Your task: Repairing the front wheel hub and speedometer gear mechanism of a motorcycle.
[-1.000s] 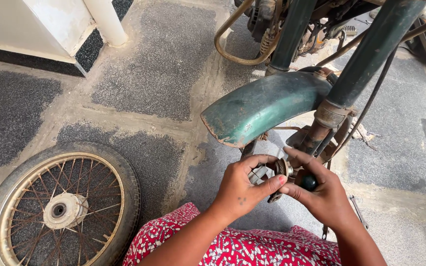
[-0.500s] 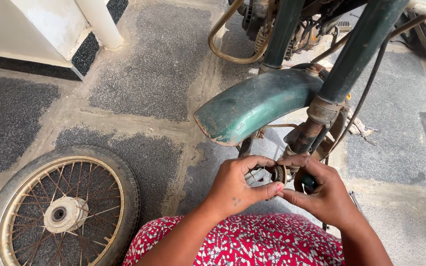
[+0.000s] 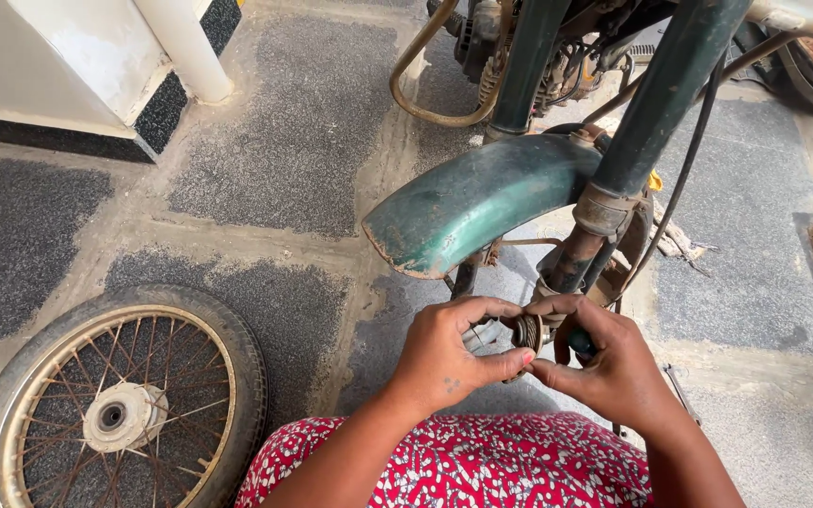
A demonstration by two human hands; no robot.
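Note:
My left hand (image 3: 449, 357) and my right hand (image 3: 609, 362) meet just below the green front mudguard (image 3: 477, 202) of a motorcycle. Together they pinch a small round metal part (image 3: 526, 331) with a ribbed face, held between thumbs and fingertips. My right hand also wraps a dark handle-like piece (image 3: 581, 343), mostly hidden by the fingers. The rusty lower end of the right fork leg (image 3: 566, 268) hangs right above the hands, with no wheel in it. A red patterned garment (image 3: 482, 466) covers my lap below.
A removed spoked wheel with tyre (image 3: 110, 404) lies flat on the stone floor at lower left. A white pillar and a white block with a dark base (image 3: 87, 71) stand at upper left. A black cable (image 3: 684, 169) hangs beside the fork. A slim metal tool (image 3: 684, 386) lies on the floor at right.
The view has drifted slightly. Both hands stay under the mudguard, and the fingers have turned a little around the small metal part.

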